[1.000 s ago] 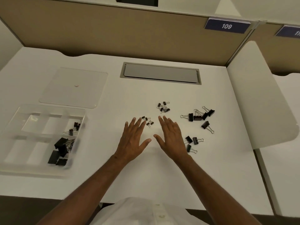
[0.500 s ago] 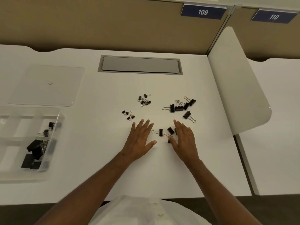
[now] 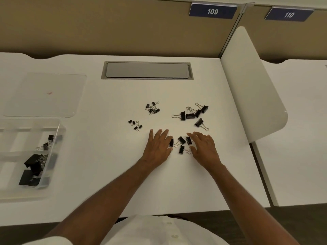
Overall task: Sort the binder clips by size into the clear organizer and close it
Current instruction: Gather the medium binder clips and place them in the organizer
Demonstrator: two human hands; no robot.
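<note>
Both hands down flat on the white table (image 3: 106, 165), bracketing a small cluster of medium binder clips (image 3: 181, 149). Left hand (image 3: 159, 147) has fingers straight and spread, its thumb side touching one clip of the cluster; nothing held in its grip. Right hand (image 3: 203, 147) is loosely spread, fingertips at the right-most clip of that cluster, thumb near the lowest one; its grip looks open too, no clip pinched that I can see.

Other clips on the table: a pile of larger clips (image 3: 192, 114) beyond the right hand, and two groups of tiny clips (image 3: 153, 108) and (image 3: 135, 124) beyond the left hand, all apart from the hands.

Clear organizer (image 3: 58, 138) sits at the left edge, well apart from the hands, open; it already holds a few medium clips in a far compartment and big black ones in a near compartment. Its clear lid (image 3: 44, 94) lies flat on the table just behind it.

Step in hand, by my read: gathering the medium clips between both hands, mid-sort. Next move calls for scooping or pinching these up together, carrying them left to the compartment with the matching size, not mixing with the big ones. Tiny and larger piles remain, lid closing last
</note>
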